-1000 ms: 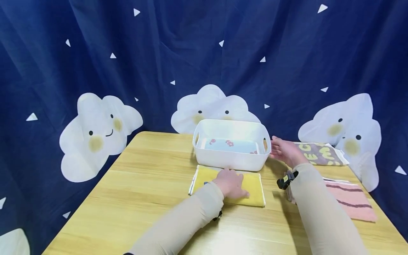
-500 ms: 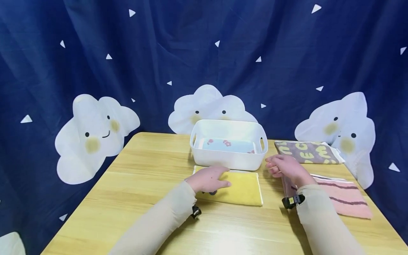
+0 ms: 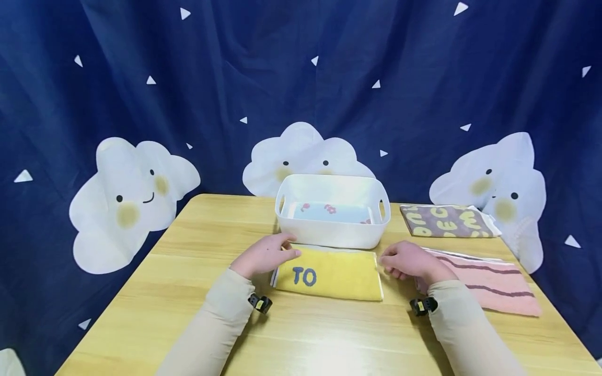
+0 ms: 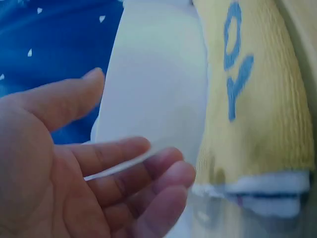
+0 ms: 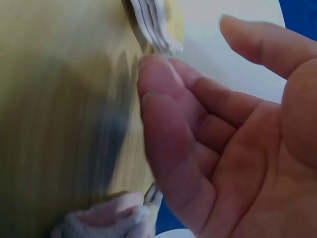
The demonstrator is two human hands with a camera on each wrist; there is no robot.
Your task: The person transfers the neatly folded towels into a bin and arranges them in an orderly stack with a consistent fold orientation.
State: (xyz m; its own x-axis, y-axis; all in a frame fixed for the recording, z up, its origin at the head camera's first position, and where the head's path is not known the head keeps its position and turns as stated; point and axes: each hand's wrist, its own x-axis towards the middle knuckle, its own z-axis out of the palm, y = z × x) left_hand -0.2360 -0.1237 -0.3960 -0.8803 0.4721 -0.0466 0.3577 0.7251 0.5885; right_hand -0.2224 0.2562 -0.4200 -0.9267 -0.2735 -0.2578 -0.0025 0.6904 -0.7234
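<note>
A folded yellow towel with blue lettering lies flat on the table, right in front of a white plastic basket. My left hand is at the towel's upper left corner, fingers loosely bent around nothing; in the left wrist view its fingertips appear just off the towel's end. Beside the towel's right edge is my right hand, with nothing in its grasp. Its fingers curve loosely and the thumb stands apart in the right wrist view. Whether a fingertip touches the towel's layered edge I cannot tell.
A pink towel with dark stripes lies to the right, partly behind my right wrist. Behind it is a grey-purple towel with yellow letters. The wooden table ends at a dark blue curtain.
My left hand has slid leftward off the yellow towel's middle, baring its lettering. My right hand has come from the basket's right side down toward the towel's right edge.
</note>
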